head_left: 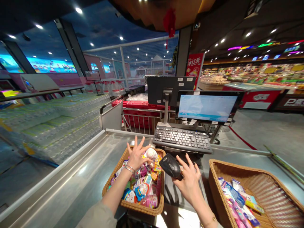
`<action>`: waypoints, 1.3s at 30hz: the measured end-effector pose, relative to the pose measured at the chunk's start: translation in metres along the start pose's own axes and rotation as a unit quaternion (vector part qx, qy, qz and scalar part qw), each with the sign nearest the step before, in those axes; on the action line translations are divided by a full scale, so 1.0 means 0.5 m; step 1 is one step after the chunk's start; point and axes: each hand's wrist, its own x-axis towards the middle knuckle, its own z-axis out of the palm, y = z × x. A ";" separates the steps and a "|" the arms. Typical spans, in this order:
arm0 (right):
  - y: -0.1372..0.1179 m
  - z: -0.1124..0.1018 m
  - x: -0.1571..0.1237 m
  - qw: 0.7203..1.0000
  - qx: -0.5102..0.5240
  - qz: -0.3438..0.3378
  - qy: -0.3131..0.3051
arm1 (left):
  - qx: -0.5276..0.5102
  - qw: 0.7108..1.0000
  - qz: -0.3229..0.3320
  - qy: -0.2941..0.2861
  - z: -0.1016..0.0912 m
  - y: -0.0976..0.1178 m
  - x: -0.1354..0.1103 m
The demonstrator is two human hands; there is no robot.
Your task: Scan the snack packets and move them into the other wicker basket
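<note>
My left hand is over the left wicker basket, several fingers spread. Between its thumb and index finger it pinches a small white, rounded egg-like item with pinkish markings. The basket below is full of small colourful packaged goods, some with blue and white wrappers. My right hand is closed with thumb and forefinger at the back of a black handheld barcode scanner, its other fingers stretched out. The scanner points left, towards the white item, and its lower part is hidden.
A second wicker basket at the right contains several packets. Behind my hands stand a keyboard and a lit monitor. The metal counter has a raised edge on the left, with stacked bottles beyond.
</note>
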 end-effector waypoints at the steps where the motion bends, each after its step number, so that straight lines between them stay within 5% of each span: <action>1: -0.001 0.000 0.000 1.000 0.000 -0.002 0.000 | -0.001 1.000 0.002 0.003 0.001 0.000 0.000; 21: 0.023 -0.014 -0.008 0.999 -0.022 -0.031 -0.004 | -0.024 0.994 0.076 0.069 0.027 0.027 0.026; 39: 0.073 -0.057 -0.016 0.995 -0.039 0.069 0.063 | -0.060 0.988 0.129 0.058 0.032 0.106 0.071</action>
